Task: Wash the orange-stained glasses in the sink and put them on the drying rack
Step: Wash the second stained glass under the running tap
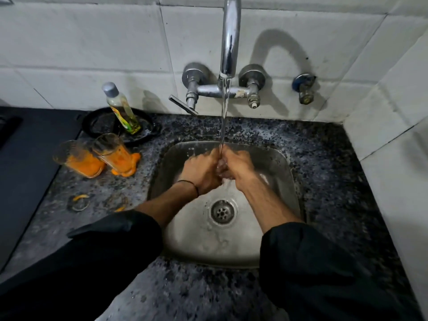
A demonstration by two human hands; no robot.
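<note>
Fingers (214, 158) of left hand (201, 173) and right hand (239, 169) are curled, pressed together under the stream (223, 126) in the sink (286, 179), so glasses (111, 154) on the counter (324, 163) may be dropped if gripped wet.

Two orange-stained glasses (111, 154) upright on counter (324, 163), left of sink (280, 167).

Spout (230, 35) overhangs sink (286, 163); left hand (201, 170) and right hand (237, 166) fill the space beneath. Glasses (113, 151), bottle (122, 107) crowd left counter (139, 188); right counter (324, 170) open.
</note>
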